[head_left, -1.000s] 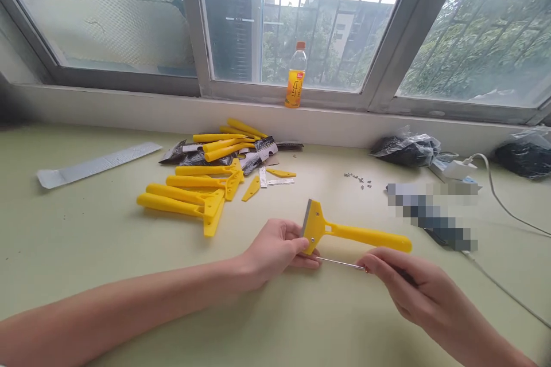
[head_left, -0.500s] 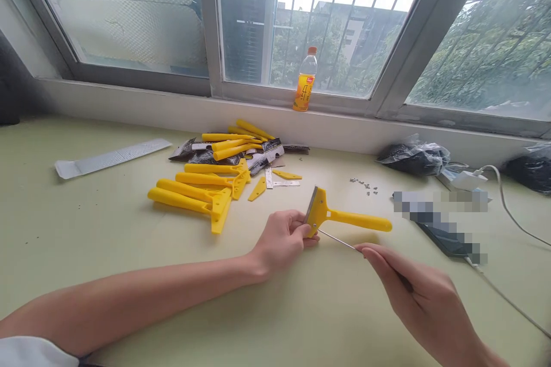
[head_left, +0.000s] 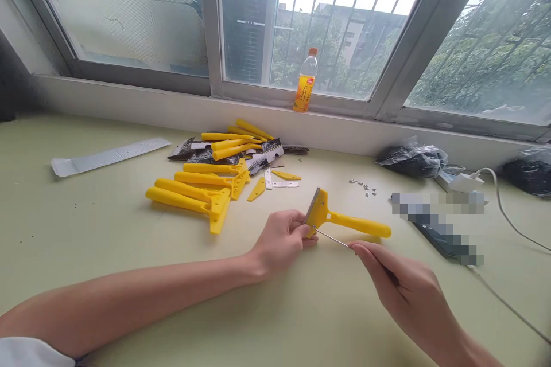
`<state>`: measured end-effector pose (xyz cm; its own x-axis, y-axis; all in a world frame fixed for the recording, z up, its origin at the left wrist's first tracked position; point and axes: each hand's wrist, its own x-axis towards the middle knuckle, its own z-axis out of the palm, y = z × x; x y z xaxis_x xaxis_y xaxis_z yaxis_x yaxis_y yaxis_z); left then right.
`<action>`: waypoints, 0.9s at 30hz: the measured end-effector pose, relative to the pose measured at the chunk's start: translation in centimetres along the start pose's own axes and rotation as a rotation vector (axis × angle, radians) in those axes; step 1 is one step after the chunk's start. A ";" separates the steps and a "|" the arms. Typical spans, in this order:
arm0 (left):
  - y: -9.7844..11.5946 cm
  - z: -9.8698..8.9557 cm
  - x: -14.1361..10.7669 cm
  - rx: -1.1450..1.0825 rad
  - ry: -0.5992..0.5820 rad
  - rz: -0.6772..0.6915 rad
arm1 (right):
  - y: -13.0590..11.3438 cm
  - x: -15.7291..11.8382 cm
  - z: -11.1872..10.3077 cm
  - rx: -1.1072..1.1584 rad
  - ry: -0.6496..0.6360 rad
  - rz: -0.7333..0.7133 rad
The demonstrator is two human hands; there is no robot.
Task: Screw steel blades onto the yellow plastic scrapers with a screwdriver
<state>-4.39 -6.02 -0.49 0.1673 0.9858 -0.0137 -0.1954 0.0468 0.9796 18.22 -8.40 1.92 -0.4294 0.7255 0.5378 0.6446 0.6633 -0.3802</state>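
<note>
My left hand (head_left: 284,241) is closed on the head of a yellow scraper (head_left: 357,223), whose handle points right. A metal blade edge runs along the left side of its head. My right hand (head_left: 396,275) is wrapped around a screwdriver (head_left: 332,237); its thin shaft reaches to a screw near the lower part of the scraper head, and its handle is hidden in my palm. Several yellow scraper handles (head_left: 181,199) lie left of my hands. Beside them are a loose yellow plate (head_left: 257,189) and another yellow plate (head_left: 286,175). Small screws (head_left: 365,187) lie scattered beyond the scraper.
More yellow handles (head_left: 232,143) rest on dark packets (head_left: 202,155) by the sill. A white strip tray (head_left: 112,156) lies left. On the right are a phone (head_left: 443,235) with a cable, a white charger (head_left: 467,182) and black plastic bags (head_left: 413,157). A drink bottle (head_left: 305,83) stands at the window.
My right hand has moved slightly left and the screwdriver tip now meets the screw on the scraper head. My left hand keeps its hold, nearly still.
</note>
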 end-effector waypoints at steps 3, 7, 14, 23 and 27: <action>0.1 0.0 -0.1 -0.001 0.005 -0.005 | 0.0 -0.1 -0.1 -0.006 0.023 -0.003; 0.2 0.1 -0.1 -0.001 0.013 -0.020 | 0.1 -0.2 -0.2 -0.011 0.061 0.001; 0.2 0.0 0.1 0.000 0.017 -0.028 | 0.3 0.1 0.1 -0.001 0.135 -0.103; 0.5 0.2 0.0 -0.006 0.027 -0.070 | 0.6 0.0 0.7 -0.056 0.158 -0.170; 0.8 0.3 0.0 -0.012 0.038 -0.091 | 0.8 -0.1 0.7 -0.059 0.162 -0.165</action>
<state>-4.27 -5.99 0.37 0.1484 0.9828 -0.1103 -0.1925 0.1381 0.9715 18.31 -7.79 1.01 -0.4275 0.5664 0.7046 0.6120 0.7549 -0.2355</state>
